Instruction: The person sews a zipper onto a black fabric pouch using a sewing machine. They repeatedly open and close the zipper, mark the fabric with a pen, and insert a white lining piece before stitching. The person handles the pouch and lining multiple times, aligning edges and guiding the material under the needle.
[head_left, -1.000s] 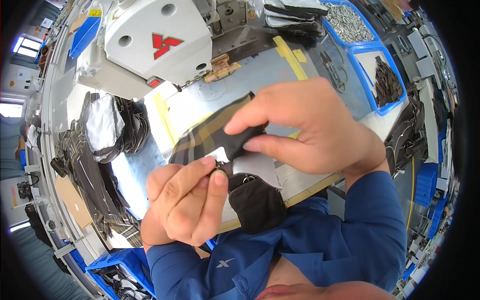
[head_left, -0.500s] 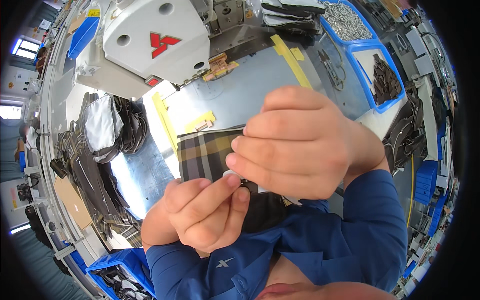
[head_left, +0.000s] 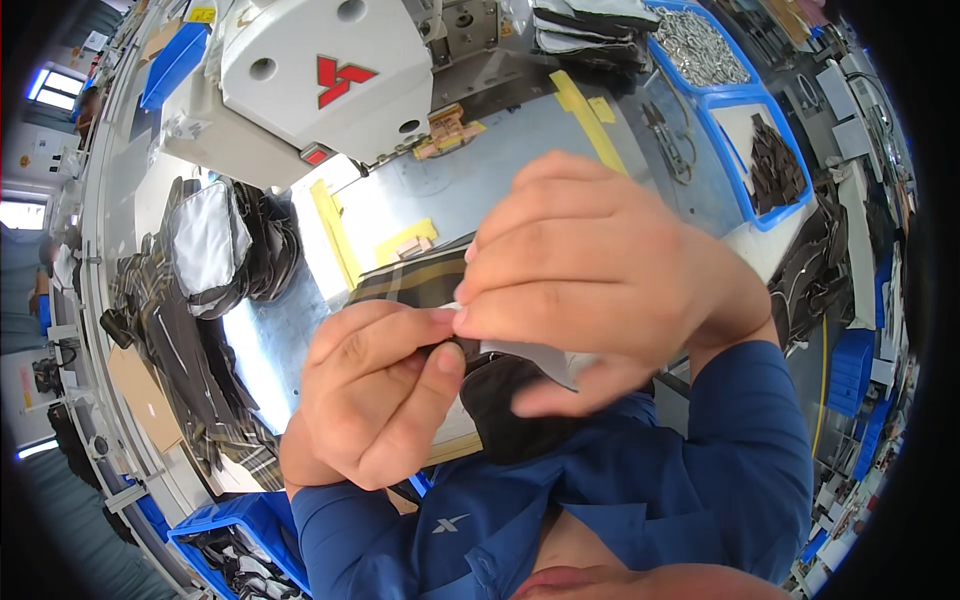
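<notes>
My left hand [head_left: 375,385] is closed, thumb and fingers pinching the edge of a plaid fabric piece [head_left: 410,287] in brown, black and tan. My right hand [head_left: 600,270] bends its fingers over the same piece, fingertips meeting those of my left hand. Its thumb is held apart and slightly blurred. A pale grey flap [head_left: 535,354] of the piece's underside curls out below the right fingers. Black cloth [head_left: 515,410] hangs beneath, against my blue shirt. My fingers hide the pinched spot.
A white sewing machine [head_left: 300,80] stands ahead, above a metal plate with yellow tape [head_left: 590,120]. Stacked pocket-like pieces [head_left: 215,245] and dark garments lie left. Blue trays of metal zipper parts [head_left: 700,45] and brown strips [head_left: 770,165] stand right, near snips [head_left: 665,140]. A blue bin [head_left: 240,520] sits lower left.
My left hand has moved up and a little left, its fingertips meeting the right ones. The right thumb has swung out downward, and the fabric's pale underside now shows.
</notes>
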